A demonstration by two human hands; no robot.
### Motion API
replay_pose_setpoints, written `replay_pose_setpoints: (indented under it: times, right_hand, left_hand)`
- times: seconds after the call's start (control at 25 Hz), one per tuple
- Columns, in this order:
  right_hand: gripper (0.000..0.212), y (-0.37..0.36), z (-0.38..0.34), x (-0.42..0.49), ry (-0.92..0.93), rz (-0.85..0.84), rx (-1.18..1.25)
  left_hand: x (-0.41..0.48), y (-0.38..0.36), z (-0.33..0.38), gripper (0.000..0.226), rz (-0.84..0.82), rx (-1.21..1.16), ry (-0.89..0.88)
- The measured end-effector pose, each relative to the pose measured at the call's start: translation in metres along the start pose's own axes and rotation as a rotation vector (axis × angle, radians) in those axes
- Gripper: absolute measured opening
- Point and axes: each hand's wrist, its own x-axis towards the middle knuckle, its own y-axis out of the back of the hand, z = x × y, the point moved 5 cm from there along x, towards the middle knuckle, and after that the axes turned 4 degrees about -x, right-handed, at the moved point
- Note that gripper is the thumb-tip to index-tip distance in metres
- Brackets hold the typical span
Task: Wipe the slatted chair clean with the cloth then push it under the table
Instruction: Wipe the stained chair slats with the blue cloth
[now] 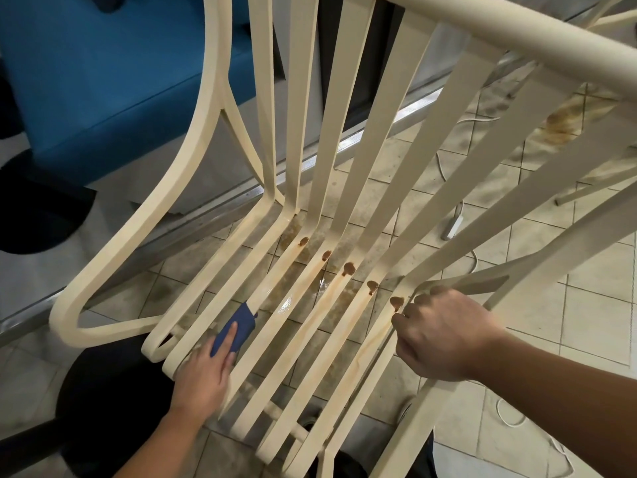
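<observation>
A cream slatted chair (pixel 348 139) fills the view, its seat slats running toward me. Several brown blobs (pixel 349 268) with rusty streaks sit where the seat bends up into the back. My left hand (pixel 203 377) presses a folded dark blue cloth (pixel 234 331) flat onto a seat slat near the front left. My right hand (pixel 444 334) grips the chair's right side where the armrest meets the seat. A table is not clearly in view.
A blue upholstered seat (pixel 103 81) stands at the back left beside a metal door track (pixel 375 132). The tiled floor (pixel 586 305) is stained brown under the chair. A white cable and adapter (pixel 453 225) lie on the tiles at right. A second cream chair leg (pixel 579 194) shows at far right.
</observation>
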Motion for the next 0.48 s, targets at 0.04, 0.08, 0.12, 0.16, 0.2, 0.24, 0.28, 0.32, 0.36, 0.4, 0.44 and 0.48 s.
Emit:
replay_pose_setpoints:
  times: [0.04, 0.08, 0.12, 0.16, 0.2, 0.24, 0.28, 0.32, 0.36, 0.4, 0.44, 0.48]
  right_hand:
    - [0.029, 0.000, 0.000, 0.000, 0.000, -0.002, -0.002]
    - [0.029, 0.000, 0.000, 0.000, 0.001, -0.003, -0.006]
    - [0.029, -0.001, 0.001, 0.000, 0.004, -0.003, -0.009]
    - [0.030, -0.001, 0.001, 0.000, 0.007, -0.002, -0.009]
    - [0.030, -0.001, 0.001, 0.000, 0.009, -0.002, -0.008]
    - [0.030, -0.001, 0.000, 0.000, 0.011, 0.000, -0.009]
    - [0.031, -0.001, 0.000, 0.001, 0.012, 0.004, -0.012]
    - [0.031, 0.000, 0.000, 0.001, 0.012, 0.008, -0.015]
    - [0.031, 0.001, 0.001, 0.000, 0.012, 0.008, -0.014]
    - [0.032, 0.002, 0.001, 0.000, 0.013, 0.006, -0.014]
    - [0.032, 0.002, 0.000, 0.000, 0.013, 0.002, -0.016]
    - [0.032, 0.002, 0.000, 0.001, 0.010, 0.001, -0.018]
  left_hand:
    - [0.004, 0.002, 0.004, 0.062, -0.002, -0.012, 0.012]
    - [0.010, 0.002, 0.008, 0.064, -0.003, -0.020, 0.020]
    - [0.017, 0.002, 0.012, 0.068, -0.011, -0.018, 0.024]
    - [0.025, 0.002, 0.017, 0.070, -0.020, -0.016, 0.022]
    - [0.036, 0.003, 0.023, 0.070, -0.032, -0.016, 0.017]
    - [0.048, 0.003, 0.029, 0.070, -0.045, -0.015, 0.009]
    - [0.060, 0.004, 0.037, 0.070, -0.059, -0.013, 0.001]
    - [0.073, 0.005, 0.046, 0.070, -0.075, -0.016, -0.006]
    - [0.087, 0.007, 0.056, 0.070, -0.092, -0.028, -0.007]
    - [0.102, 0.007, 0.065, 0.070, -0.113, -0.039, -0.003]
    - [0.117, 0.008, 0.072, 0.071, -0.142, -0.045, 0.007]
    - [0.132, 0.008, 0.079, 0.071, -0.174, -0.043, 0.020]
